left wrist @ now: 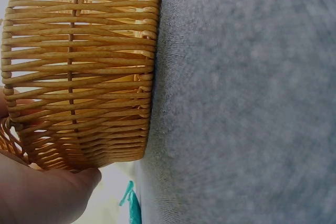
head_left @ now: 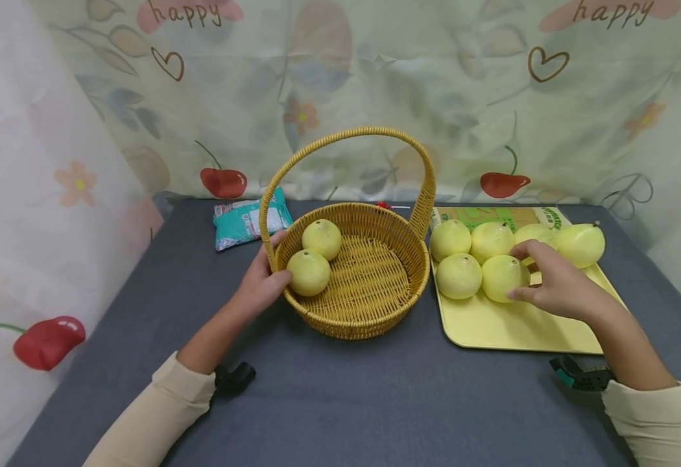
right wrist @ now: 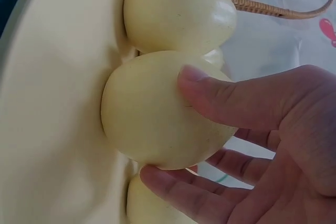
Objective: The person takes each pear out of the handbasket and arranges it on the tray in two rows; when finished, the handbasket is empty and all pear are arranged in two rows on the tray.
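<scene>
My left hand point(head_left: 261, 275) grips the rim of a round wicker basket point(head_left: 355, 327) where its tall handle joins on the left. Two pale yellow melons point(head_left: 309, 272) lie inside against that side. In the left wrist view the thumb presses on the woven wall point(left wrist: 84, 66), and the basket's base sits at the grey tabletop. My right hand point(head_left: 562, 282) holds a round melon point(head_left: 502, 279) in the front row on a yellow tray point(head_left: 515, 331). The right wrist view shows thumb and fingers around this melon point(right wrist: 157, 108), which remains close against the tray among its neighbours.
Several more melons point(head_left: 459, 276) crowd the tray's back and left. Behind them lies a green-and-brown printed cardboard piece point(head_left: 475, 215). A teal packet point(head_left: 241, 224) rests behind the left hand. Patterned curtains point(head_left: 375, 84) enclose the back and sides of the grey table point(head_left: 375, 402).
</scene>
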Motion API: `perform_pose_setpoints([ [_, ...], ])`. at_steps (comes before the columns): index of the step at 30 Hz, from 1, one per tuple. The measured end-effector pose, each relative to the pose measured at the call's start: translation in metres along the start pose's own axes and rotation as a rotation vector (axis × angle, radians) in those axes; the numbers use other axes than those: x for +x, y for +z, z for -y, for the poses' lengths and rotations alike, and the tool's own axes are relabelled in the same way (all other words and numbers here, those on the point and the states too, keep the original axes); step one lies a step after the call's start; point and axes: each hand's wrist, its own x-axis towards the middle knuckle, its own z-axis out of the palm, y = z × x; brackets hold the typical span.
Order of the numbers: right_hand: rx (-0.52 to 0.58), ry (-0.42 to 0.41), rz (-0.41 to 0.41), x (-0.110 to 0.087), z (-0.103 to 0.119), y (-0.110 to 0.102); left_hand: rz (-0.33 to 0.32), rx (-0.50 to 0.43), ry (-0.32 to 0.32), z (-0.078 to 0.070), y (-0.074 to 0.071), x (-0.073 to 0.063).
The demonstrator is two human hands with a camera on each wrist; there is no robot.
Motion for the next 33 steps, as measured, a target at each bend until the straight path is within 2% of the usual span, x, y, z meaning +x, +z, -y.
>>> perform_pose_setpoints([
  [13, 0.031, 0.018, 0.044, -0.001, 0.003, -0.006, -0.004, -0.008, -0.010, -0.001, 0.000, -0.002],
  [20, -0.030, -0.019, 0.006, 0.000, 0.013, -0.013, -0.010, -0.007, -0.009, -0.001, 0.000, 0.000],
  [27, -0.079, -0.150, -0.085, 0.012, 0.049, -0.011, -0.012, -0.007, -0.012, 0.000, 0.000, 0.000],
  [33, -0.059, -0.272, -0.065, 0.036, 0.089, 0.005, -0.014, 0.006, -0.019, 0.000, 0.001, 0.000],
])
